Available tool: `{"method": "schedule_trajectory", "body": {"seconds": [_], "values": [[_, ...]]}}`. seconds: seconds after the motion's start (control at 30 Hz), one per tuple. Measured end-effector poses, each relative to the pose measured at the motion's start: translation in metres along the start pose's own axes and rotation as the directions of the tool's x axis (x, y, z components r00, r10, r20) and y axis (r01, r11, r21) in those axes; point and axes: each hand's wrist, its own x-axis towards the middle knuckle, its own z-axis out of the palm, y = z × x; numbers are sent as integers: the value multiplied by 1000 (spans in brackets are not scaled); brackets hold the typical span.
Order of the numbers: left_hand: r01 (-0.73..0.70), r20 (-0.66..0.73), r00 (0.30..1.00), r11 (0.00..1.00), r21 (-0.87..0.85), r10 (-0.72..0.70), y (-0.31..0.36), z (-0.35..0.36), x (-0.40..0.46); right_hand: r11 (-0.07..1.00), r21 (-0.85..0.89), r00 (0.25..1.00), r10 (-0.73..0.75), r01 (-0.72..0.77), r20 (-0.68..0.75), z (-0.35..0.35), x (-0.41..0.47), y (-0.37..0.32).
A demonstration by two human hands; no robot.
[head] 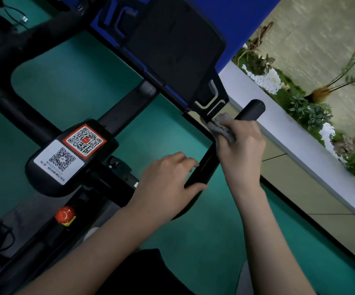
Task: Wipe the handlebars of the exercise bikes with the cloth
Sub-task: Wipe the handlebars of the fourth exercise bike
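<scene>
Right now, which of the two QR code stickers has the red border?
The upper QR sticker, farther from the person, is framed in red-orange; the lower QR sticker beside it is plain white.

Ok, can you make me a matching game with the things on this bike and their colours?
Things:
1. cloth
2. knob
3. handlebar
4. floor

Colours:
A. black
B. green
C. grey
D. red

Pairs: 1-C, 2-D, 3-A, 4-B
</scene>
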Motion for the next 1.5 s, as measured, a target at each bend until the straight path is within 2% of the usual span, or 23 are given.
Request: {"method": "schedule_trajectory", "body": {"seconds": [0.07,0.13,0.23,0.33,0.4,0.53,0.6,0.67,0.77,1.1,1.23,1.37,1.43,1.5], "values": [[-10,5,1000,1000,3,10,1,0,5,994,111,999,7,-3,-40,-3,-12,3],[-20,14,1000,1000,-1,20,2,0,10,987,159,1000,-15,18,-19,-5,-23,8],[-30,41,999,999,-17,30,6,2,17,985,167,999,-31,36,-35,-5,-24,18],[-39,79,996,998,-58,44,12,5,24,991,128,991,-32,49,-132,-3,-15,25],[-38,80,996,997,-64,43,12,6,27,988,152,971,27,10,-236,0,-9,27],[-45,84,995,996,-75,52,13,7,34,933,346,887,242,-100,-394,0,-12,28],[-42,92,995,996,-84,50,13,7,37,913,397,883,259,-91,-392,6,-27,23],[-43,95,994,995,-86,51,11,8,41,909,408,910,237,-84,-341,15,-45,16],[-54,94,994,996,-77,61,9,9,43,903,410,922,261,-128,-286,24,-53,14],[-73,78,994,992,-105,81,8,13,45,887,439,828,352,-145,-437,25,-12,30],[-68,38,997,992,-101,73,16,17,53,802,567,764,482,-188,-429,20,9,39],[-45,-20,999,994,-101,43,24,24,63,688,698,753,562,-197,-341,20,-1,38],[-41,-42,998,994,-104,37,26,27,66,589,767,716,648,-254,-260,23,-19,39],[-31,-60,998,993,-114,25,27,30,67,437,830,657,744,-346,-118,29,-41,38]]}}
